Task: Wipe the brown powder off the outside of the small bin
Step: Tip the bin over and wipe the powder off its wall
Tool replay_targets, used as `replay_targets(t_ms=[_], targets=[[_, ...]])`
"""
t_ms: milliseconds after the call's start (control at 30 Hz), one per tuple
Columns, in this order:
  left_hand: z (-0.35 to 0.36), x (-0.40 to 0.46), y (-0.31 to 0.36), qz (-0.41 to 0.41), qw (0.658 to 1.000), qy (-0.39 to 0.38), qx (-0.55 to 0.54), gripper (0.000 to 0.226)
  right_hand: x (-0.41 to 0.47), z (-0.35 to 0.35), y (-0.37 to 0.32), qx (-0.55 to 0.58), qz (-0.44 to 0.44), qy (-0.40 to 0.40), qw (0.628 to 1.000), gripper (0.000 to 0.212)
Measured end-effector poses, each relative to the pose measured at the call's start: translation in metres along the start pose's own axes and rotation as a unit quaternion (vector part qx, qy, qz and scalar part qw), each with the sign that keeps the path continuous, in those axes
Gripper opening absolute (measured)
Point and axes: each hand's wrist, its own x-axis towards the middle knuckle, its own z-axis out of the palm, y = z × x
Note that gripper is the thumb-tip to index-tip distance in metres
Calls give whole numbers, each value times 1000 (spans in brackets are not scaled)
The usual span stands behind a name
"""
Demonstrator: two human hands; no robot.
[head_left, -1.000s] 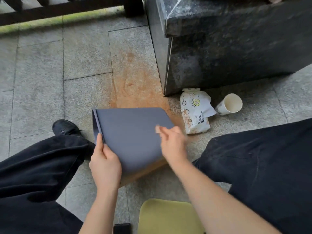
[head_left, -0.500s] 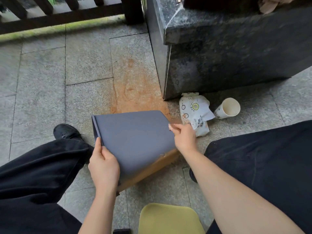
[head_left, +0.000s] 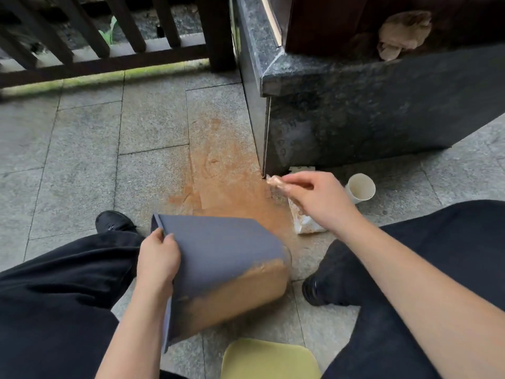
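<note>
The small grey bin (head_left: 218, 250) lies on its side on the stone floor between my legs. Its upper side looks clean, while the side facing me carries a thick coat of brown powder (head_left: 235, 294). My left hand (head_left: 157, 259) grips the bin's rim at the left. My right hand (head_left: 314, 199) is lifted away from the bin, up and to the right, and pinches a small powder-stained wipe (head_left: 274, 181) between its fingers.
Brown powder (head_left: 232, 184) covers the floor tiles beyond the bin. A white printed packet (head_left: 307, 224) and a tipped paper cup (head_left: 360, 187) lie by a dark granite block (head_left: 369, 110). A crumpled brown cloth (head_left: 401, 34) sits on top. A yellow-green stool seat (head_left: 269, 359) is near me.
My right hand has left the bin's top side and moved up and right with the wipe. The bin has turned, showing its powder-coated side. The left hand keeps its hold.
</note>
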Motion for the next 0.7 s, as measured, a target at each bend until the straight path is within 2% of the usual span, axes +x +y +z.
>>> replay_targets(t_ms=[100, 167, 233, 300, 433, 533, 700], targets=[[-5, 29, 19, -51, 993, -29, -101, 12, 0, -29, 0, 33, 17, 41, 998, 21], [-8, 44, 37, -39, 992, -42, -114, 32, -2, -32, 5, 60, 46, 62, 995, 22], [-11, 51, 45, 33, 996, -56, -65, 46, -4, -29, 12, 69, 64, 68, 993, 24], [-14, 47, 43, 119, 989, -82, 6, 50, -6, -22, 17, 64, 74, 60, 993, 27], [-13, 33, 18, 193, 966, -162, 48, 54, -4, -15, 20, 35, 63, 55, 996, 27], [-11, 33, 12, 182, 972, -150, -18, 57, 1, -12, 19, 43, 68, 47, 996, 26], [-12, 37, 7, 144, 976, -120, -110, 49, 9, 2, 15, 52, 57, 14, 997, 27]])
